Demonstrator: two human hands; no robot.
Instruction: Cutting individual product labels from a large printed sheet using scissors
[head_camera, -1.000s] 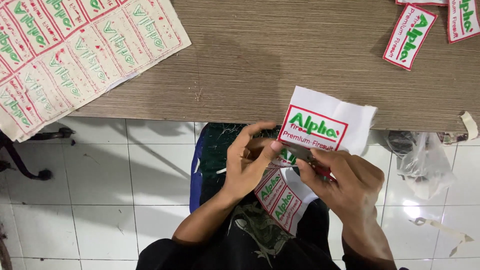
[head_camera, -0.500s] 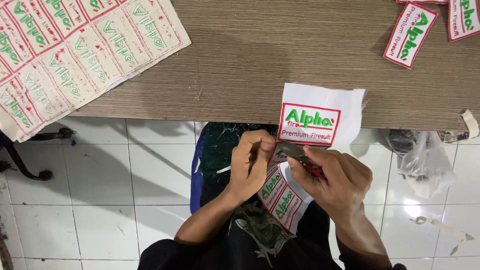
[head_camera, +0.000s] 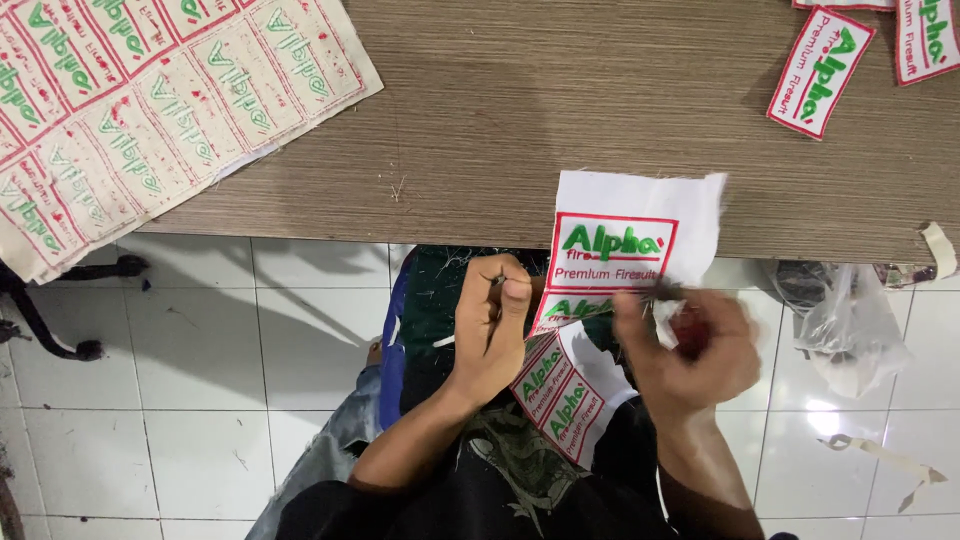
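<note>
Big wooden table (head_camera: 560, 120) up top, white tile floor (head_camera: 200, 340) below. Large sheet (head_camera: 150, 100) of uncut red-and-green labels at far left, hanging over the edge. Couple of cut labels (head_camera: 820, 70) at top right, clear bag (head_camera: 850, 320) dangling under the right edge.

Strip (head_camera: 590, 300) of embroidered labels held at the table edge, over the lap. Long axis running from upper right down to lower left, top label facing up and reading upright.

Left hand (head_camera: 490, 330) closed, pinching the strip's left edge between thumb and fingers. Right hand (head_camera: 690, 350) blurred, curled around something dark and reddish, maybe scissors; can't tell for sure, nor how tight.

Risk, just a guess: hand moving that fast near the stitched border could nick a label, or pull the limp strip askew.
</note>
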